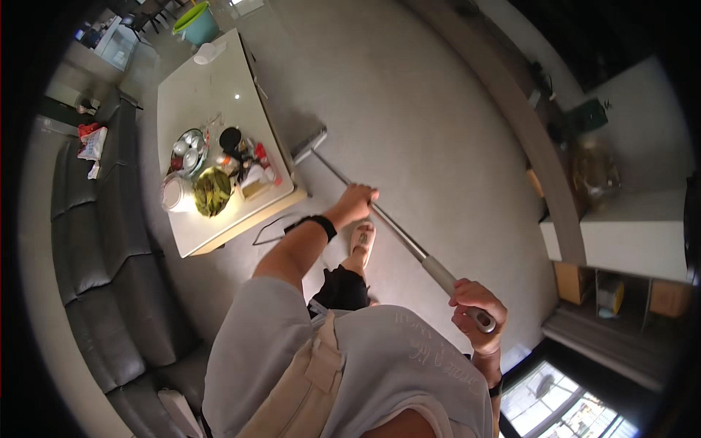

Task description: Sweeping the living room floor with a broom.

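A long-handled flat mop (398,232) with a silver pole slants across the view. My left hand (354,204) is closed round the middle of its pole. Close to the grey grip's end, which has a hole in it, my right hand (478,310) wraps round the handle. The narrow mop head (309,144) lies on the grey floor (387,95), beside the long edge of the coffee table (212,91). The underside of the mop head is hidden.
On the table stand a glass bowl (190,152), a white jar (177,193), a leafy green bundle (212,191) and several small items. A dark sofa (109,255) runs along the left. A teal bucket (198,28) is far left. Low cabinets (635,233) line the right.
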`<move>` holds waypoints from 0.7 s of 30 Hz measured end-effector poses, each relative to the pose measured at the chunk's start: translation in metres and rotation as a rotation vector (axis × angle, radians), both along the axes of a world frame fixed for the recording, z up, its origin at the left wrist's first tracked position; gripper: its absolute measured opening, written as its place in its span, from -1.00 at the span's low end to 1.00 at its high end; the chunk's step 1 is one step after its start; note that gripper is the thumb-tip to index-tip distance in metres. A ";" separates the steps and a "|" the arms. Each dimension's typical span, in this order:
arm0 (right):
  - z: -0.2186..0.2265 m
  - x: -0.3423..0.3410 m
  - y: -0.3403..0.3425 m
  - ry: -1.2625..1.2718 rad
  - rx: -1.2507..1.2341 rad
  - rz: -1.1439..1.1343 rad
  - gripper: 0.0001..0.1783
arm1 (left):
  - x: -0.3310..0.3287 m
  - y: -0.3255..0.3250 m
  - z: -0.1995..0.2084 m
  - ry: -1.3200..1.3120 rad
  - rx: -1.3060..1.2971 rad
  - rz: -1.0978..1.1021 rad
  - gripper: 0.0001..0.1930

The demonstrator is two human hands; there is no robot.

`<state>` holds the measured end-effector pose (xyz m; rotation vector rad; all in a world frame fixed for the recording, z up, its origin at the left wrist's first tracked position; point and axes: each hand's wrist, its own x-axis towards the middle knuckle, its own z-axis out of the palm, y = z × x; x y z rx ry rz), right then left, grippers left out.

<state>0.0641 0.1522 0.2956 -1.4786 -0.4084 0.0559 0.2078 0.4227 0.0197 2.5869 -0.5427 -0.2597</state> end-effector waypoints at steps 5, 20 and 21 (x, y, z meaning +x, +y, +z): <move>0.078 0.077 -0.032 0.096 -0.044 -0.181 -0.70 | 0.036 -0.073 0.006 0.010 -0.301 0.036 -0.77; 0.173 0.311 -0.083 -0.515 0.243 0.234 -0.48 | 0.206 -0.134 0.142 0.401 -0.480 -0.378 -0.72; 0.177 0.333 -0.087 -0.530 0.277 0.212 -0.45 | 0.220 -0.140 0.148 0.384 -0.483 -0.337 -0.70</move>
